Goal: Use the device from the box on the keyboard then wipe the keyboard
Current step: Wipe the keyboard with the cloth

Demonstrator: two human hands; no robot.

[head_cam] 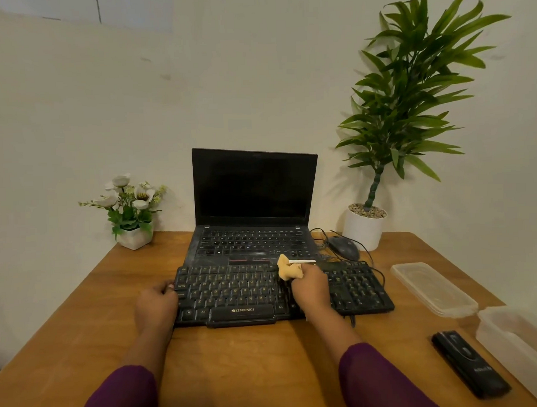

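Two hands on the black keyboard (282, 291) mid-table: left hand (156, 307) curled over its left edge, right hand (309, 288) closed on a bunched tan cloth (289, 271) against the upper keys; black device (470, 363) lies beside the open box (515, 344), far right.

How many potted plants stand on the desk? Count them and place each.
2: a small white-flowered plant at the desk's far left corner, and a tall leafy plant far right, behind the mouse.

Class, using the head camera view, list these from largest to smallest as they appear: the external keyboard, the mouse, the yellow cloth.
1. External keyboard
2. Mouse
3. Yellow cloth, though the right hand hides part of it, so its rank below the mouse is unsure.
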